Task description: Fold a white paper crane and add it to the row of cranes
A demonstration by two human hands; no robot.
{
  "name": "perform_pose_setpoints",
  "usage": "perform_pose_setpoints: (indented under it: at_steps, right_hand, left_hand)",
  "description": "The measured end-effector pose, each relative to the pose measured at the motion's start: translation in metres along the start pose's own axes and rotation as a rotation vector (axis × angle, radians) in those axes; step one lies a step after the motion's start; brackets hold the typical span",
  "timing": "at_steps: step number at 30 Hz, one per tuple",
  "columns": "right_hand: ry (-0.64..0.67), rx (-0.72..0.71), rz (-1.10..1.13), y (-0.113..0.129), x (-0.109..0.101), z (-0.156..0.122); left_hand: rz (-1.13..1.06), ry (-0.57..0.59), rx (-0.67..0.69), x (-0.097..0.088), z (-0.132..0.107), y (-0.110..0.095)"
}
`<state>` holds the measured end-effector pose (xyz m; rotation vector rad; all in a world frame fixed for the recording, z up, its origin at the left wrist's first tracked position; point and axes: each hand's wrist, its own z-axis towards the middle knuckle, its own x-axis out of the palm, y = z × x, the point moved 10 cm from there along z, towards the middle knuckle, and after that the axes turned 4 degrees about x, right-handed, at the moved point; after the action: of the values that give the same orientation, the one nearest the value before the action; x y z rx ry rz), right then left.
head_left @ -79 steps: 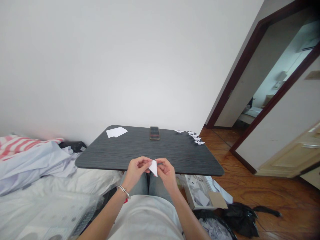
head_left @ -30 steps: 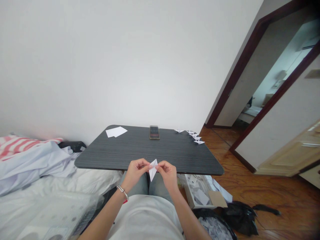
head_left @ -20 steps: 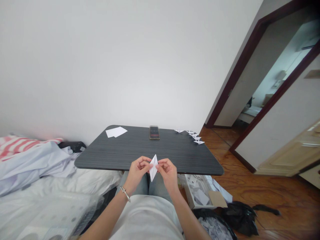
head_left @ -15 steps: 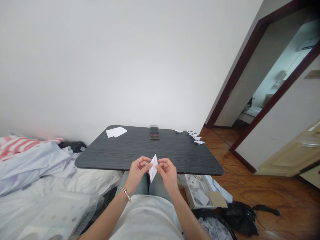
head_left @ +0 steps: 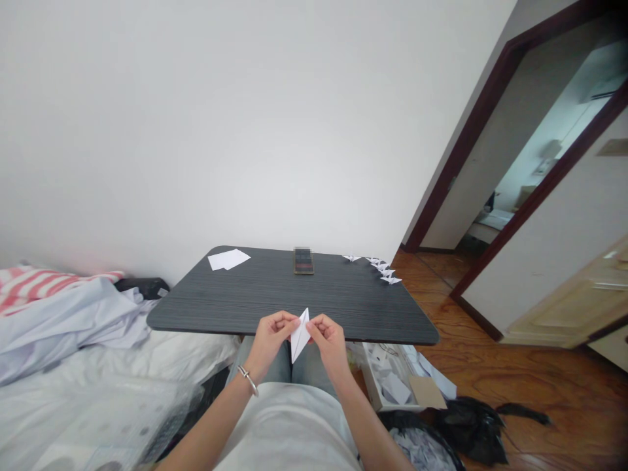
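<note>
A white folded paper, a narrow diamond with a crease down its middle, is held up at the near edge of the dark table. My left hand pinches its left side between thumb and fingers. On the other side my right hand grips the paper's right edge, thumb in front. The fingertips behind the paper are partly hidden. Several small folded paper cranes stand in a row at the table's far right. Two or so flat white paper sheets lie at the far left.
A phone lies at the table's back middle, by the wall. Below the right side are an open box of papers and a black bag full of paper scraps. Rumpled clothes lie on the bed at left.
The folded paper has dropped slightly and tilted, its top leaning a little to the right. Both hands have moved down a touch with it, still pinching.
</note>
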<state>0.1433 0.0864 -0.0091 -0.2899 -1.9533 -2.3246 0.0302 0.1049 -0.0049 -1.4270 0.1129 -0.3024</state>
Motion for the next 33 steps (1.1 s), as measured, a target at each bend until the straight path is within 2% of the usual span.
perform_pose_setpoints:
  at_steps: [15,21,26,33]
  right_hand:
    - [-0.007,-0.016,0.008,0.002,0.0,0.0]
    - [-0.037,-0.025,-0.005,0.0,-0.003,0.0]
    - [-0.102,-0.048,0.02,0.001,-0.012,0.0]
    - [-0.076,-0.03,0.005,-0.002,-0.009,0.0]
  left_hand:
    - [0.043,0.108,-0.01,0.009,-0.002,0.008]
    - [0.032,0.112,-0.003,0.013,-0.002,0.004]
    - [-0.002,0.132,-0.041,0.016,-0.002,0.012]
    - [0.038,0.094,-0.022,0.009,0.0,0.013]
